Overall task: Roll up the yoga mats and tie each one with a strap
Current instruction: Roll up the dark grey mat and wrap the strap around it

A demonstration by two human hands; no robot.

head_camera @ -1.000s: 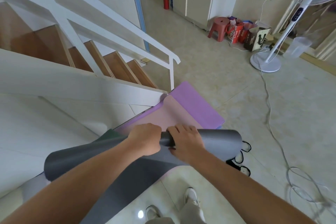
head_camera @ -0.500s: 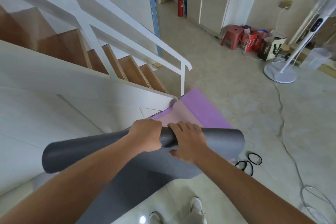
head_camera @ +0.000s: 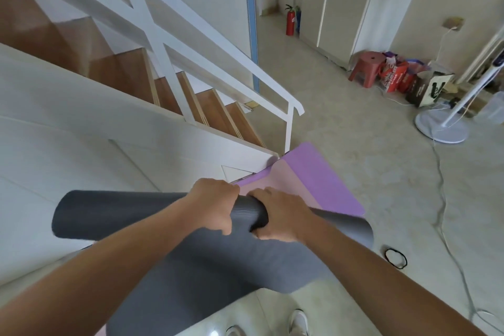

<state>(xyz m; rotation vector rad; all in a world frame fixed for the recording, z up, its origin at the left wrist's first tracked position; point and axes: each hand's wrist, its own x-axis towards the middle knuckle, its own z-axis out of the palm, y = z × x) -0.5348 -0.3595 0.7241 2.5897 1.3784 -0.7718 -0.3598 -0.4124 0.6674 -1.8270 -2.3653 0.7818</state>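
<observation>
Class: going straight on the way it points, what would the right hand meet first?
The right hand grips the grey mat roll, so that first; past it, probably the pink mat on the floor, depth unclear.

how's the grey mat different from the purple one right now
The grey mat is partly rolled into a tube; the purple mat lies flat on the floor. The left hand and right hand grip the grey mat, while no hand touches the purple mat. Shared: neither has a strap round it.
</observation>
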